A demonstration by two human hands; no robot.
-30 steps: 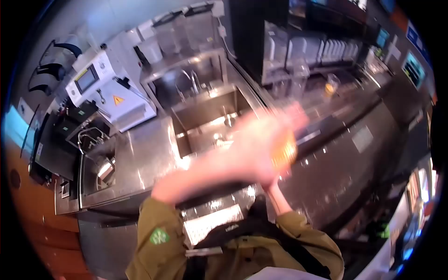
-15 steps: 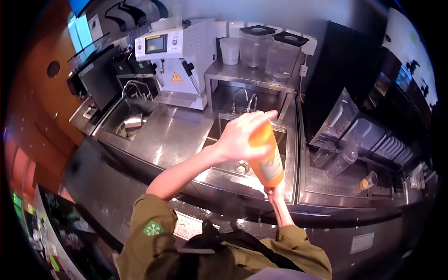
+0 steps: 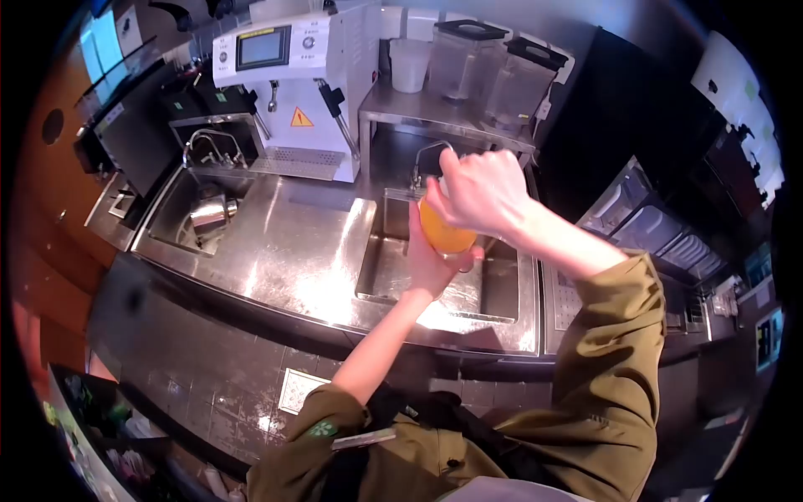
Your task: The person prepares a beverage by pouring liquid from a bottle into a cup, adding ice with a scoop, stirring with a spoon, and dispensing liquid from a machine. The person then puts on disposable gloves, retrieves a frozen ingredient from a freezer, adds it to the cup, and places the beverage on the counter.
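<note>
An orange bottle (image 3: 447,233) is held up above the steel sink, slightly tilted. My left hand (image 3: 428,261) wraps around its body from the left and below. Over the upper end, my right hand (image 3: 487,194) is closed with its fingers curled. It covers that end, so whether there is a cap under the fingers is hidden. Below both hands lies the sink basin (image 3: 393,272), with a thin faucet (image 3: 417,171) behind them.
A white machine with a screen (image 3: 293,84) stands on the steel counter (image 3: 280,222). Left of it, a second sink holds a metal pitcher (image 3: 209,213). Lidded clear containers (image 3: 468,63) and a white tub (image 3: 410,67) are on the raised shelf. White trays (image 3: 644,230) are at right.
My left hand has moved from the bottle's upper part to around its body. My right hand has come from underneath to the upper end. The view has shifted.
</note>
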